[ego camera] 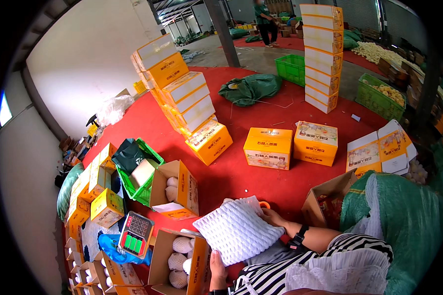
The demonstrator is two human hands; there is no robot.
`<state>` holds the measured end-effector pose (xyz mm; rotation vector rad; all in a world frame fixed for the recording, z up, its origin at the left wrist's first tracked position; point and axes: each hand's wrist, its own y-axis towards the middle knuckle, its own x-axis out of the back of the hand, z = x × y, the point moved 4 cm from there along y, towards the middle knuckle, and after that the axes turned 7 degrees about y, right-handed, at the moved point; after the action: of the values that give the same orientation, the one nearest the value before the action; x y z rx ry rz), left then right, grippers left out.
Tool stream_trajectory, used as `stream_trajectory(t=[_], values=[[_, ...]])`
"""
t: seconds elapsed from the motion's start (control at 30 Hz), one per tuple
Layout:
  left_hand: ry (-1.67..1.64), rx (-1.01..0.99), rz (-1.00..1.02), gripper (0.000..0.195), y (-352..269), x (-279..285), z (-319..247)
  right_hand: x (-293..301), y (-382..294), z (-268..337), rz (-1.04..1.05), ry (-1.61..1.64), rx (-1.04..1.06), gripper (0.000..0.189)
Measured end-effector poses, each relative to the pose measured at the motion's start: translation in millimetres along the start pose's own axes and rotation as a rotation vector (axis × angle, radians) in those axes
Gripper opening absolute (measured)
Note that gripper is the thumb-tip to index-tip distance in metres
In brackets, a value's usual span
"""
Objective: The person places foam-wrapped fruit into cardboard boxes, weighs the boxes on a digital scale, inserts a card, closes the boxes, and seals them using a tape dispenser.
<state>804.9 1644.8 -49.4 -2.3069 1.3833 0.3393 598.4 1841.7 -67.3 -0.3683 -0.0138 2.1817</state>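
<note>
A flat white piece of foam netting [240, 229] is held in front of me by both hands. My left hand [217, 266] grips its lower left corner, the thumb lying on top. My right hand [273, 217] holds the far right edge, and its fingertips are partly hidden. An orange loop [264, 204], possibly a scissors handle, shows beside the right fingers; I cannot tell whether it is held. Close to my left hand stands an open carton [197, 265] with several round items in white foam nets [177, 261].
A weighing scale [136, 234] stands left of the open carton. Beyond are another open carton [188, 188], a green crate [142, 195] and stacked yellow-and-white cartons [188, 97]. A green woven sack [402, 217] bulges at my right. A person [265, 22] stands far back.
</note>
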Motion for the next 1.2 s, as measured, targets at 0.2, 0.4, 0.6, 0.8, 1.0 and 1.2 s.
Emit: stream_trajectory(t=[0.2,0.4,0.6,0.8,1.0,1.2], values=[[0.048,-0.051,-0.022,0.028,0,-7,-6,4,0,-2,-0.043,-0.024,0.037,0.038],[0.036,-0.046,-0.037,0.024,1,-9,-9,3,1,-2,-0.050,-0.009,0.064,0.034],[0.056,-0.030,-0.029,0.024,2,-5,-7,0,0,3,-0.046,-0.024,0.059,0.035],[0.064,0.098,-0.027,0.031,-8,-14,-9,4,-2,-1,-0.029,-0.048,0.033,0.036],[0.121,0.276,0.185,0.034,-5,-9,26,53,22,-48,0.021,-0.208,-0.005,0.037],[0.138,0.275,0.253,0.031,-27,-13,-27,33,17,-6,0.223,-0.382,-0.113,0.032]])
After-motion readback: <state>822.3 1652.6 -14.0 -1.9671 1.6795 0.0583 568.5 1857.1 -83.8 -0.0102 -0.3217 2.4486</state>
